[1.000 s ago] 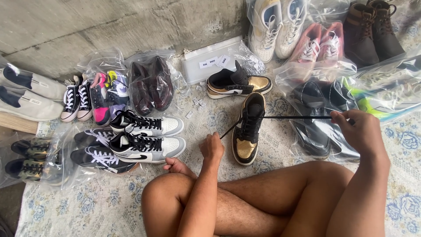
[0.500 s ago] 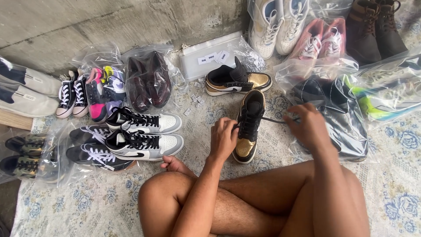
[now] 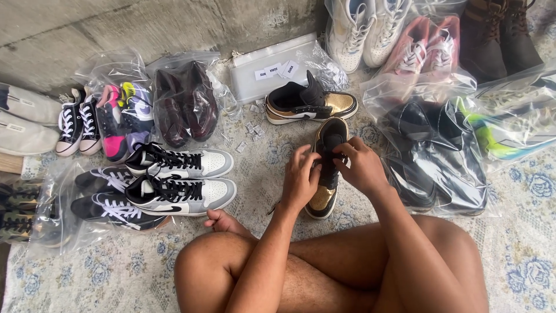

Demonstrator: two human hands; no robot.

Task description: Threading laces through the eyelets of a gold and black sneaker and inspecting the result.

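Observation:
A black and gold high-top sneaker (image 3: 328, 191) lies on the patterned mat in front of my crossed legs, toe toward me. My left hand (image 3: 301, 177) rests on its left side with the fingers curled at the lace area. My right hand (image 3: 360, 165) is on its right side, fingers pinching the black lace over the tongue. Its matching sneaker (image 3: 307, 104) lies on its side just beyond, without hands on it.
A grey, white and black pair (image 3: 179, 179) sits to the left. Bagged shoes surround me: dark red loafers (image 3: 185, 104), pink sneakers (image 3: 423, 55), black shoes (image 3: 440, 150), white sneakers (image 3: 370, 26), brown boots (image 3: 498, 35). A clear pouch (image 3: 272, 72) leans on the concrete wall.
My right hand, which held the black lace stretched far out to the right, has come back to the sneaker. Both hands now meet over its lace area.

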